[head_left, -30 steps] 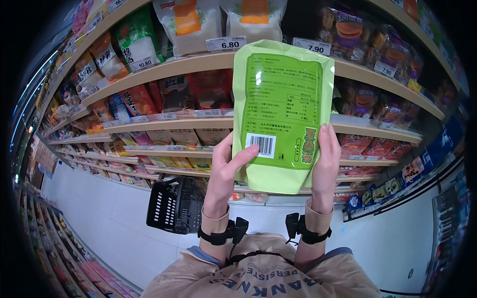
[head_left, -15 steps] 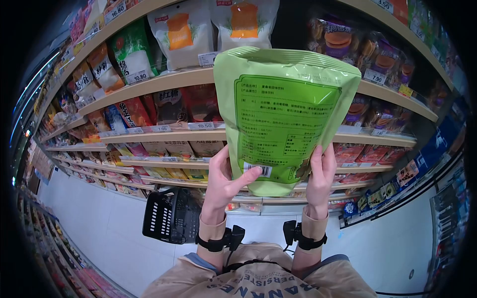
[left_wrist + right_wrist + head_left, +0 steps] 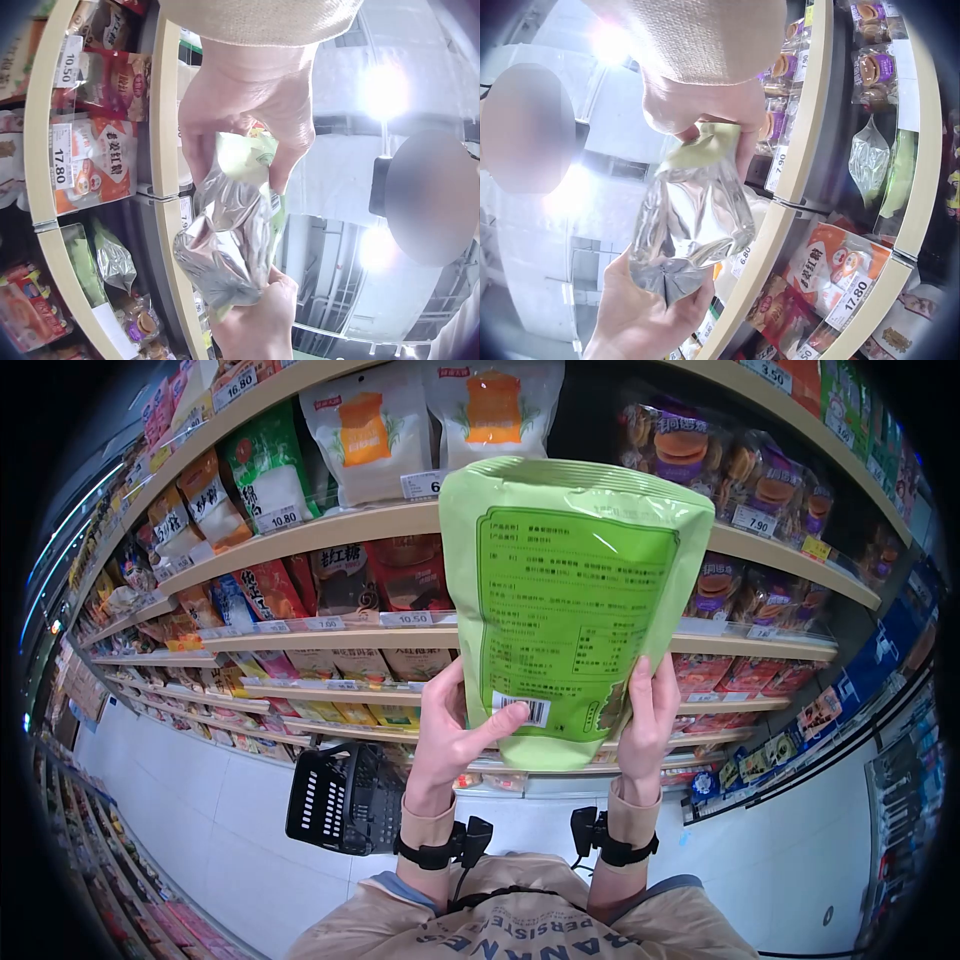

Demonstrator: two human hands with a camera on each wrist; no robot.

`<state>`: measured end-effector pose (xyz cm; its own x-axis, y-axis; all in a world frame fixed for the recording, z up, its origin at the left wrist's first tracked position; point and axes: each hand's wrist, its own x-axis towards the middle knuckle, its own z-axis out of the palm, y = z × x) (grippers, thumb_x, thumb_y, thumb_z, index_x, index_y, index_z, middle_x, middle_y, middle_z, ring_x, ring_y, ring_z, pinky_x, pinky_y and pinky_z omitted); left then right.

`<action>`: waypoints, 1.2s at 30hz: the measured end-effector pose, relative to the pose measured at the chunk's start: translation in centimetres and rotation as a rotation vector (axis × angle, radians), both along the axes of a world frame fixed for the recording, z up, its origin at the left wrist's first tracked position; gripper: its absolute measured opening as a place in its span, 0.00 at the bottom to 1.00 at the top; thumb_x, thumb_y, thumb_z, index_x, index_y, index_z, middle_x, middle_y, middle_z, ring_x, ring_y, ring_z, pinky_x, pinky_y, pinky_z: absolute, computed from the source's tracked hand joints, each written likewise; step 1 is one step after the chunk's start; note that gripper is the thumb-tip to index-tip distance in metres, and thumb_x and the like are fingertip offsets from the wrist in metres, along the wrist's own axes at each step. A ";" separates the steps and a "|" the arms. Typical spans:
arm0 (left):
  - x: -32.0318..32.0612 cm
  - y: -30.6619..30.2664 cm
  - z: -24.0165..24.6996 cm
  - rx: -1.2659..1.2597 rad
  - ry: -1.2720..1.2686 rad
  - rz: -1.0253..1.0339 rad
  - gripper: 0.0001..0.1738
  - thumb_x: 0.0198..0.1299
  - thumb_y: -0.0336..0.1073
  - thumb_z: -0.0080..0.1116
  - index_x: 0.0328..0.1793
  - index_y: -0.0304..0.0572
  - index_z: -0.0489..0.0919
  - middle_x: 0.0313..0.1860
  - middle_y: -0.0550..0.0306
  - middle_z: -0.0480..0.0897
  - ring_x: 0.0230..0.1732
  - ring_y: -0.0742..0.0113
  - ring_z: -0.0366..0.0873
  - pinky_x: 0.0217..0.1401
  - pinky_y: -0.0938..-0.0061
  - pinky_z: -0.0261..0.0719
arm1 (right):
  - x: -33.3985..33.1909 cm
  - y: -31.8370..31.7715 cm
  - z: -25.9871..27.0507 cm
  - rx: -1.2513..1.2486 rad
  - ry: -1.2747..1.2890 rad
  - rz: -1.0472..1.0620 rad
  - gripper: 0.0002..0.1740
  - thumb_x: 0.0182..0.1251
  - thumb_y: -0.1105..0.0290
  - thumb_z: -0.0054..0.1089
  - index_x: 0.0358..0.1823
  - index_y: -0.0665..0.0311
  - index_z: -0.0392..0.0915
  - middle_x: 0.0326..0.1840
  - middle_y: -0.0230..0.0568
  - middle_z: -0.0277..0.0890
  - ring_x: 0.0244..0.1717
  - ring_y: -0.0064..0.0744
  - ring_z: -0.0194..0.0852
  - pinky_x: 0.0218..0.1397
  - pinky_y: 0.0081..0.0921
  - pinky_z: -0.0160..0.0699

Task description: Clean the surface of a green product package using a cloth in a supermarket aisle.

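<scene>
A light green stand-up pouch with a darker green back label is held up before the shelves, its printed side facing the head camera. My left hand grips its lower left edge, the thumb lying over the barcode. On the lower right edge, my right hand holds it with the fingers behind, largely hidden. Both wrist views look at the pouch's silvery folded bottom from below. In the right wrist view, the left hand is across from the right hand.
Shelves carry white bags, red bags and bagged round cakes, with price tags along the edges. A black shopping basket is low on the left, over the pale floor. Black cameras are strapped to both wrists.
Since a second ago the pouch has tipped, its top edge now looking wider and nearer the head camera, the barcode lower. Both hands keep their hold. Little differs in the last half second.
</scene>
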<state>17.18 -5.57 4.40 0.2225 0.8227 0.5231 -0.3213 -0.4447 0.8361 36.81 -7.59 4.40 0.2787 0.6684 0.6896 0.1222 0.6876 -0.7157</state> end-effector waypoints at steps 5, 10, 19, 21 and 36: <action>0.0 -0.2 0.4 -0.052 -0.014 -0.012 0.22 0.57 0.30 0.71 0.56 0.27 0.78 0.47 0.50 0.86 0.46 0.70 0.82 0.53 0.75 0.78 | -0.4 0.4 0.1 -0.060 0.072 0.065 0.20 0.81 0.66 0.42 0.63 0.75 0.70 0.45 0.41 0.80 0.40 0.21 0.70 0.44 0.19 0.69; 0.2 -0.2 0.2 0.018 0.001 0.222 0.19 0.57 0.27 0.69 0.54 0.28 0.79 0.44 0.51 0.86 0.43 0.72 0.83 0.47 0.77 0.80 | -2.7 0.7 1.4 -0.055 0.186 -0.098 0.21 0.74 0.73 0.56 0.66 0.72 0.70 0.57 0.46 0.78 0.46 0.24 0.77 0.46 0.21 0.79; 0.5 -0.4 0.0 0.383 0.309 0.671 0.25 0.44 0.30 0.77 0.51 0.32 0.84 0.49 0.48 0.86 0.43 0.60 0.85 0.50 0.69 0.81 | -3.6 -0.9 1.6 -0.133 -0.241 0.077 0.39 0.54 0.63 0.79 0.67 0.68 0.72 0.62 0.53 0.75 0.56 0.40 0.80 0.52 0.34 0.87; 0.3 -0.4 -0.1 0.584 0.435 0.640 0.35 0.36 0.31 0.78 0.58 0.36 0.84 0.56 0.48 0.85 0.50 0.53 0.83 0.55 0.63 0.81 | -4.0 -0.4 0.7 -0.077 -0.099 0.233 0.42 0.51 0.60 0.81 0.66 0.70 0.72 0.61 0.52 0.77 0.57 0.41 0.79 0.54 0.36 0.84; -1.3 1.2 -0.4 0.414 0.255 0.675 0.30 0.53 0.32 0.69 0.64 0.33 0.76 0.63 0.44 0.79 0.60 0.54 0.79 0.64 0.64 0.73 | -1.6 0.7 -1.5 -0.256 0.372 0.416 0.24 0.63 0.78 0.66 0.61 0.70 0.74 0.54 0.40 0.81 0.53 0.27 0.79 0.58 0.27 0.77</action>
<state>15.84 -4.41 3.97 -0.0973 0.5740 0.8131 0.3023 -0.7613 0.5736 35.21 -6.89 2.94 0.1504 0.9046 0.3989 -0.4095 0.4243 -0.8077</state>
